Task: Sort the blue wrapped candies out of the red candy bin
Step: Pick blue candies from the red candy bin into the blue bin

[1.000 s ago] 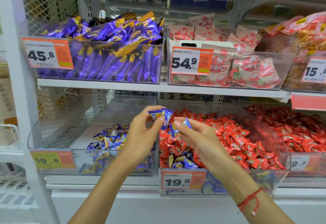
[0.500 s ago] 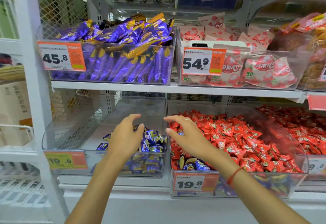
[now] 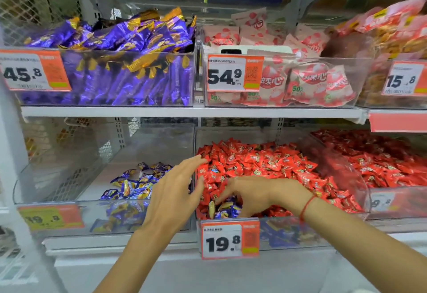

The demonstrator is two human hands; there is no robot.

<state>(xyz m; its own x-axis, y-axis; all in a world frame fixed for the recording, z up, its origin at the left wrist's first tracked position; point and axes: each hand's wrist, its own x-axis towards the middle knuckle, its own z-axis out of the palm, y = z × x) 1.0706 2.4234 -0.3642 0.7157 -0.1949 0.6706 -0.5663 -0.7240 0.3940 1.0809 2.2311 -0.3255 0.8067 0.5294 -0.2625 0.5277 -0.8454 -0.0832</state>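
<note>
The clear red candy bin [image 3: 342,168] on the lower shelf holds a heap of red wrapped candies [image 3: 261,161]. A few blue wrapped candies [image 3: 225,209] lie at its front left corner. My right hand [image 3: 258,194] reaches down into that corner, fingertips among the blue candies; whether it holds one is hidden. My left hand [image 3: 175,191] hovers with straight fingers over the wall between the two bins and holds nothing. To the left, a clear bin [image 3: 55,172] contains a small pile of blue candies [image 3: 136,182].
The upper shelf [image 3: 189,111] carries bins of purple packets [image 3: 120,62] and pink packets [image 3: 288,71]. Another bin of red candies [image 3: 381,154] stands at the right. Price tags [image 3: 230,238] hang on the bin fronts. A white upright [image 3: 13,145] runs down the left.
Both hands let go of the blue candies over the left bin. The right hand then dropped into the red bin's front corner. The left hand moved right, toward the divider.
</note>
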